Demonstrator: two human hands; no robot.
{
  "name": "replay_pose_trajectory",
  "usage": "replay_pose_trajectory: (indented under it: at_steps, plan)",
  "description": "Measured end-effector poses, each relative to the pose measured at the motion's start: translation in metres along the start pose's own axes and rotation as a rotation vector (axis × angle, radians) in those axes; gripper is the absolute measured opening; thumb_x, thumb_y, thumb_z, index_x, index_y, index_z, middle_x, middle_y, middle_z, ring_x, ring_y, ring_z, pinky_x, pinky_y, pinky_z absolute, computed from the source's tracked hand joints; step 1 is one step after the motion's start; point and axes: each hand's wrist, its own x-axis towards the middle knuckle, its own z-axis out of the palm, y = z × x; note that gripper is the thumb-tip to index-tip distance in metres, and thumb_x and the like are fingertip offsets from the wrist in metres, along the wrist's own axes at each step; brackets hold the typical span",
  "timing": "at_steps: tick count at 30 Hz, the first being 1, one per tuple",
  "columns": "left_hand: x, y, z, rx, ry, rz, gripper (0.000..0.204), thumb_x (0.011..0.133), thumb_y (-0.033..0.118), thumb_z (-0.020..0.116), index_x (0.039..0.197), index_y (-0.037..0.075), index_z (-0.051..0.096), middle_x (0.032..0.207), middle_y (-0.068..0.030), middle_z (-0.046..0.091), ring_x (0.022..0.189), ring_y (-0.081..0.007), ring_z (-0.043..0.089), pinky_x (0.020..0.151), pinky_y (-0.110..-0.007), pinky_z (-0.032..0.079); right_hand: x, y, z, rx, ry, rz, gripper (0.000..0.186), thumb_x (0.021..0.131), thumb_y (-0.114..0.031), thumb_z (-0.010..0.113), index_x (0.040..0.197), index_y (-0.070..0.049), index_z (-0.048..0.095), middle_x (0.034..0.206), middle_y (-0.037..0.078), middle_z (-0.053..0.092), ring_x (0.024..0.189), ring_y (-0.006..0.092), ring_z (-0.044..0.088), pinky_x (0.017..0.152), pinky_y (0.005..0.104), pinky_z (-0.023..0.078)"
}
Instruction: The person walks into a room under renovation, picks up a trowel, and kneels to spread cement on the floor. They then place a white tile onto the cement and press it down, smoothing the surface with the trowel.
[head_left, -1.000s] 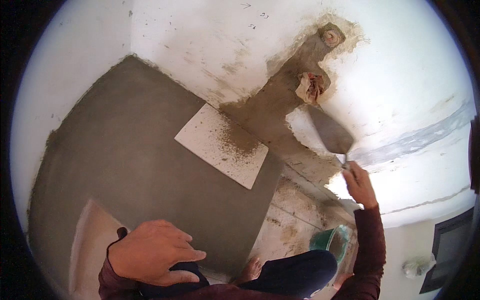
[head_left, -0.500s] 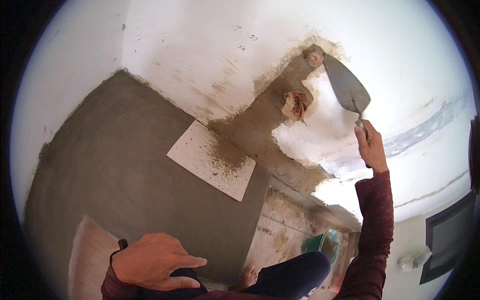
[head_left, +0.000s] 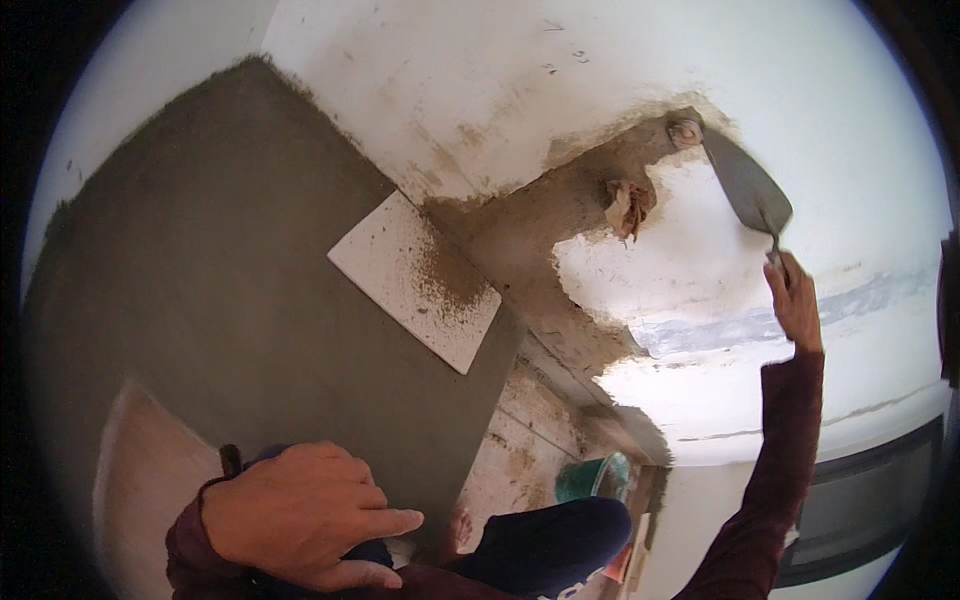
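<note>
My right hand (head_left: 795,302) is closed round the handle of a pointed trowel (head_left: 748,187), arm stretched up toward the wall. The blade's tip lies against the upper end of a strip of grey mortar (head_left: 545,215), beside a round pipe opening (head_left: 686,133). Lower along that strip, a crumpled brown wad (head_left: 629,207) sticks out of the wall. My left hand (head_left: 310,515) hangs near my lap, thumb and forefinger apart, holding nothing. Beyond it, a white tile (head_left: 400,270) spattered with mortar crumbs rests on the smooth grey mortar floor (head_left: 220,260), against the wall's foot.
A green bucket (head_left: 585,480) stands beyond my knee (head_left: 560,535), on a dirty pale strip of floor (head_left: 505,440). A dark-framed panel (head_left: 870,500) is at the lower right. A pale curved surface (head_left: 150,470) borders the mortar at the lower left.
My view has shifted, so the tile and bucket appear farther left. The trowel's tip stays by the round pipe opening, still in my right hand. My left hand stays low and empty.
</note>
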Motion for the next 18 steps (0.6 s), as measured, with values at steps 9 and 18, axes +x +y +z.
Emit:
replay_pose_trajectory:
  at_steps: [9,18]
  plan:
    - [-0.007,-0.014,-0.002,-0.067,0.036,0.089,0.054,0.084,0.053,0.059,0.112,0.007,0.061,0.077,-0.0089,0.062,0.075,-0.0253,0.062,0.067,-0.035,0.046,0.03,-0.027,0.012,-0.238,-0.179,-0.116,0.027,0.092,-0.025,0.055,0.099,0.001,0.054,0.065,0.018,0.056,0.057,0.0318,0.056,0.056,0.0379,0.042]
    - [-0.014,-0.022,0.005,-0.066,0.07,0.085,0.053,0.085,0.054,0.057,0.109,0.007,0.063,0.08,-0.0079,0.064,0.077,-0.022,0.062,0.072,-0.034,0.047,0.081,-0.119,-0.032,-0.63,-0.276,-0.345,0.028,0.089,-0.026,0.058,0.108,-0.004,0.057,0.09,0.017,0.065,0.085,0.0359,0.063,0.071,0.0435,0.048]
